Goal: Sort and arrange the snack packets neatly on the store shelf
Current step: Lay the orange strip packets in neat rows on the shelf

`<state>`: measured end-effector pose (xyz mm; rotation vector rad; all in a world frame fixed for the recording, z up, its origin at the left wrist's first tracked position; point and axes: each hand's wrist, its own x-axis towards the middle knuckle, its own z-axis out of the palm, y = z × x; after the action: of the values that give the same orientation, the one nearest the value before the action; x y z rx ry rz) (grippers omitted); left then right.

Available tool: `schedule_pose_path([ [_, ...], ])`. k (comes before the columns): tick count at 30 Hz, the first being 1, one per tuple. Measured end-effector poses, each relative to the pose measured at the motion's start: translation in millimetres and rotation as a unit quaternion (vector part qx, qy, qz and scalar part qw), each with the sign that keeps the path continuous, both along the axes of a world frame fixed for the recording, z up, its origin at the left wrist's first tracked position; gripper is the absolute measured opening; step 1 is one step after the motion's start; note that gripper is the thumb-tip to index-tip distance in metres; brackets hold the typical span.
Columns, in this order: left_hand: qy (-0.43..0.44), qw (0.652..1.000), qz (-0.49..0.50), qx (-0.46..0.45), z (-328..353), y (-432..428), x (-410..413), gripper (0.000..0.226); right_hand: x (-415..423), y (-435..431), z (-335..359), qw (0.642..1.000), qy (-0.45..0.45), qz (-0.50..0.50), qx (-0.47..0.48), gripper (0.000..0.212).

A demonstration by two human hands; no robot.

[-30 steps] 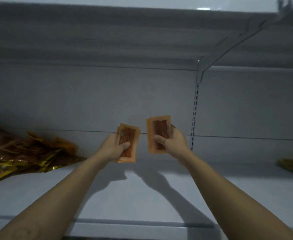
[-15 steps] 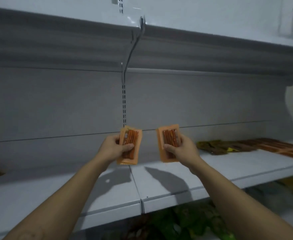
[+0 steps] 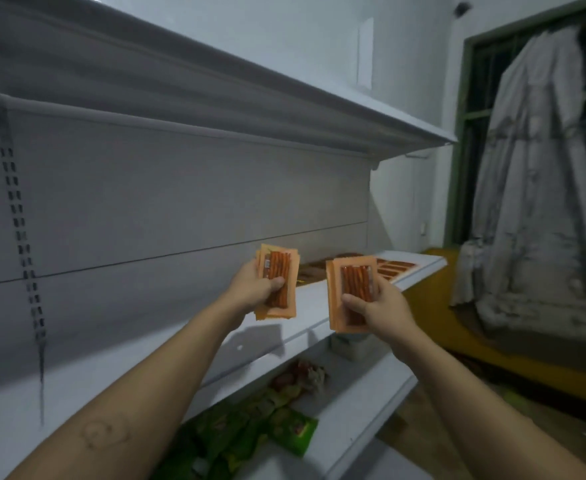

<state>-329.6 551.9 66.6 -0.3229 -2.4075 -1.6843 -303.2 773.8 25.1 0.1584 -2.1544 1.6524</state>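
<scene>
Two stacks of orange snack packets, one per hand, both upright in the air over the front part of the middle shelf (image 3: 314,299), neither touching it. Left hand (image 3: 253,289) grips the left stack (image 3: 279,284): thumb curled across the clear panel on the near face, fingers behind the stack and hidden. Edges of this stack are fanned slightly. Right hand (image 3: 378,306) grips the right stack (image 3: 350,292) the same way, thumb over the lower near face, fingers wrapped round the right edge. Right stack sits a little lower and nearer than the left one; a narrow gap lies between them, no contact. Red-brown sticks show through both panels. Far right along the same shelf: a flat row of orange packets (image 3: 393,268), with some dark packets (image 3: 319,270) just left of it, well apart from both hands. Lower shelf (image 3: 364,410) carries loose green packets (image 3: 284,424) below the forearms. Upper shelf (image 3: 284,109) overhangs. Slotted upright (image 3: 21,237) at far left; grey cloth (image 3: 533,202) hangs over the window at right.
</scene>
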Motion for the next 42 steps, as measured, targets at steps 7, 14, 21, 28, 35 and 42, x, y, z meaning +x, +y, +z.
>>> schedule_pose_path([
  [7, 0.007, 0.995, -0.101, -0.018, -9.0, 122.5, -50.2, 0.014, 3.1, 105.1, 0.4, 0.993, -0.010, -0.118, 0.002, 0.021],
  [14, 0.005, 0.988, -0.153, -0.019, -26.9, 211.8, -124.2, 0.013, -47.2, 187.6, -5.8, 0.984, -0.022, -0.175, -0.005, 0.024],
  [21, -0.013, 0.984, -0.179, 0.006, -21.4, 263.5, -205.4, 0.018, -147.9, 229.7, 21.4, 0.991, -0.070, -0.105, -0.038, 0.020],
  [28, -0.064, 0.959, -0.246, 0.122, -1.1, 305.3, -259.0, 0.021, -223.1, 240.6, 57.5, 0.995, -0.065, -0.022, -0.066, 0.030],
  [35, -0.092, 0.944, -0.227, 0.222, 32.6, 344.3, -307.0, 0.020, -297.7, 272.4, 87.8, 0.996, -0.002, -0.021, -0.086, 0.021],
  [42, -0.036, 0.966, -0.173, 0.189, 11.0, 367.0, -365.4, 0.032, -393.3, 292.6, 69.4, 0.999, -0.017, 0.040, 0.005, 0.028],
])
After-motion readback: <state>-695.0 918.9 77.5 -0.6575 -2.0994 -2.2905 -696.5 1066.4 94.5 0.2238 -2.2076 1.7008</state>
